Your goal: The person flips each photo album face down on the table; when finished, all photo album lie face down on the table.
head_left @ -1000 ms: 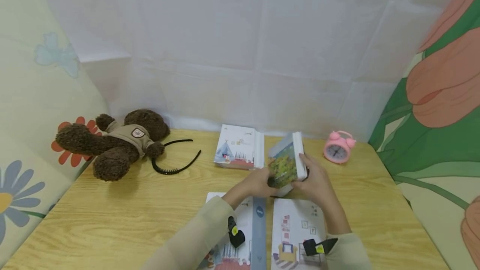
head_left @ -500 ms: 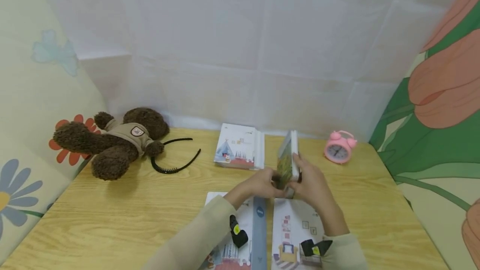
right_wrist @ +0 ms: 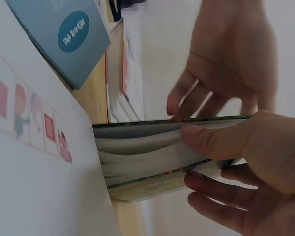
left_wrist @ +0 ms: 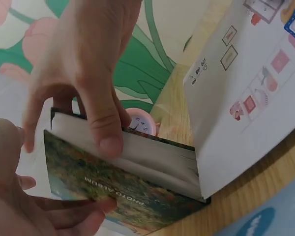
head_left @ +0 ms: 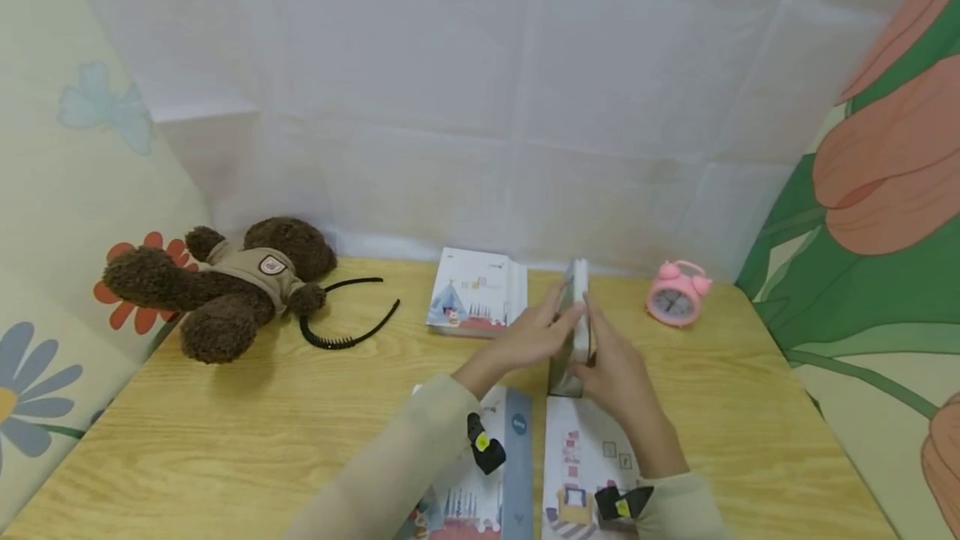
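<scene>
A thick photo album (head_left: 576,319) with a green landscape cover stands upright on its edge on the wooden table (head_left: 225,440). My right hand (head_left: 611,369) grips it from the right, thumb (left_wrist: 105,132) across the white page edges and fingers (right_wrist: 211,189) round the far cover. My left hand (head_left: 528,336) lies flat against the left cover with straight, spread fingers (right_wrist: 187,98). The left wrist view shows the album (left_wrist: 113,196) and its printed title close up. In the right wrist view the album (right_wrist: 147,152) sits between both hands.
A brown teddy bear (head_left: 225,290) and a black headband (head_left: 348,323) lie at the left. A white book (head_left: 476,294) lies behind the hands, a pink alarm clock (head_left: 677,297) at the back right. Two white picture books (head_left: 588,457) lie under my forearms. Patterned sheets wall the table.
The album swung from leaning left, cover showing, to standing edge-on. My left hand moved from its lower corner up onto the left cover. My right hand kept its hold.
</scene>
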The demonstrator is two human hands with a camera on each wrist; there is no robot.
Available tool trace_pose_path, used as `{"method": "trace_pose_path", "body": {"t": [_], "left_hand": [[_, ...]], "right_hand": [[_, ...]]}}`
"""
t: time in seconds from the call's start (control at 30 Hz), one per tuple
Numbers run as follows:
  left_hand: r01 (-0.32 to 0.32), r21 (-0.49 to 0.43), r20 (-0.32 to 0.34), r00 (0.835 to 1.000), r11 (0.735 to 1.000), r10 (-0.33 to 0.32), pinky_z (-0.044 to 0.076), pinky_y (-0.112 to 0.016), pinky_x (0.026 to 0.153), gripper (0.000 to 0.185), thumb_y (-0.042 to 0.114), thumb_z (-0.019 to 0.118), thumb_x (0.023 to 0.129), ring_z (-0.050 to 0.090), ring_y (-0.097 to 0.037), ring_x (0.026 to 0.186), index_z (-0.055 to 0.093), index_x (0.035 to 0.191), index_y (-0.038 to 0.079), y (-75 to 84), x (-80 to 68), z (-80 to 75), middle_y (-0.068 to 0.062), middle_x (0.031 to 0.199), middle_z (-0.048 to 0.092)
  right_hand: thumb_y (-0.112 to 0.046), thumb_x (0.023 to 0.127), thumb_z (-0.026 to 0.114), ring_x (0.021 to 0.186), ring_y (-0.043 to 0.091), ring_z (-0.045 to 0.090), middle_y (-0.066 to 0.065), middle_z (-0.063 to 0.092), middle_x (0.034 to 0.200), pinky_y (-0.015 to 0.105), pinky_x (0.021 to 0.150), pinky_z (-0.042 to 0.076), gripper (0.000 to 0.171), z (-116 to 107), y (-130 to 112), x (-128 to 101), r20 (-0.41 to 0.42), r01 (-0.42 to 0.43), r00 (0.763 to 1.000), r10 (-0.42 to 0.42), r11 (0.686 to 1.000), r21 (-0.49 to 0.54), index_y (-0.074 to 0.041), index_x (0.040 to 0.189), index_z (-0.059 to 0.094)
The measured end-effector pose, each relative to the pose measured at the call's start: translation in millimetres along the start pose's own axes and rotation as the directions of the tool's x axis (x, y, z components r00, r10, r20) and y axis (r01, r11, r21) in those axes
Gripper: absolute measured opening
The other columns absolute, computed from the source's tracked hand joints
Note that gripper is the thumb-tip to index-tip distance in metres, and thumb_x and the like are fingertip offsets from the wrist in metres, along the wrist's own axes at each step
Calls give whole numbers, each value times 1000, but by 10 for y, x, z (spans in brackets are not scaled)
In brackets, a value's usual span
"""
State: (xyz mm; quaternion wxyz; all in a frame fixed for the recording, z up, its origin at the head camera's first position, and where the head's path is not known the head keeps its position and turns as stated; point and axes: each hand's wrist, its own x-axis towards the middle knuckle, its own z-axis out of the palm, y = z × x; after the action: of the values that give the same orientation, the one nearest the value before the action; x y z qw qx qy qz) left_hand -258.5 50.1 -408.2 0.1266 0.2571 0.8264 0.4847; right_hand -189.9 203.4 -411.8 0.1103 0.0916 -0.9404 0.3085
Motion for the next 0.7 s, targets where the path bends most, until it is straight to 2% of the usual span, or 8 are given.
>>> {"method": "trace_pose_path", "body": {"t": [0.1, 0.2, 0.33, 0.43, 0.53, 0.6, 0.7], "left_hand": [[-31, 148, -15, 999, 989, 34, 55, -42, 83, 70, 54, 39, 103, 64, -32, 107, 17, 160, 20, 78, 45, 32, -22, 139, 55], [-32, 217, -12, 999, 976, 36, 56, -35, 72, 63, 46, 47, 103, 66, -26, 94, 29, 158, 20, 113, 62, 44, -20, 137, 56], [6, 204, -8, 1000, 979, -4, 55, -31, 64, 61, 42, 52, 101, 65, -22, 87, 34, 156, 24, 133, 42, 31, -20, 137, 56], [16, 199, -7, 1000, 980, -15, 56, -33, 69, 63, 46, 52, 100, 65, -24, 94, 32, 157, 26, 151, 28, 12, -20, 137, 57], [13, 192, -4, 1000, 981, -13, 57, -39, 78, 64, 48, 51, 99, 64, -30, 106, 33, 156, 27, 155, 25, -4, -19, 138, 56], [8, 186, -11, 1000, 983, -6, 56, -40, 83, 62, 48, 52, 98, 62, -32, 113, 36, 155, 28, 145, 30, -15, -19, 138, 57], [-2, 141, -26, 1000, 990, 6, 56, -39, 83, 63, 43, 52, 99, 62, -33, 112, 35, 155, 21, 96, 45, -35, -20, 132, 61]], "right_hand": [[0, 74, 83, 89, 31, 66, 23, 59, 130, 39, 69, 57, 114, 26, 3, -7, -11, -39, 999, 40, 998, 45, -11, 160, 9], [-2, 73, 85, 99, 32, 65, 18, 47, 148, 39, 73, 58, 117, 55, 48, -11, -16, -56, 998, 58, 992, 113, -9, 160, 7], [-10, 72, 88, 106, 35, 62, 19, 43, 150, 42, 79, 57, 113, 158, 169, 9, 38, -85, 996, 79, 976, 200, -9, 159, 17], [-20, 70, 91, 108, 33, 61, 21, 48, 144, 46, 86, 54, 111, 275, 267, 43, 122, -135, 987, 108, 960, 247, -13, 158, 23], [-26, 69, 92, 107, 30, 61, 19, 54, 139, 47, 92, 51, 113, 367, 324, 70, 184, -187, 973, 142, 950, 252, -20, 158, 22], [-28, 69, 92, 103, 30, 62, 20, 56, 135, 48, 91, 51, 114, 398, 332, 80, 197, -201, 968, 155, 950, 240, -23, 158, 20], [-30, 69, 91, 99, 32, 62, 26, 57, 131, 51, 88, 51, 119, 404, 320, 91, 194, -207, 966, 171, 960, 186, -20, 159, 15]]}}
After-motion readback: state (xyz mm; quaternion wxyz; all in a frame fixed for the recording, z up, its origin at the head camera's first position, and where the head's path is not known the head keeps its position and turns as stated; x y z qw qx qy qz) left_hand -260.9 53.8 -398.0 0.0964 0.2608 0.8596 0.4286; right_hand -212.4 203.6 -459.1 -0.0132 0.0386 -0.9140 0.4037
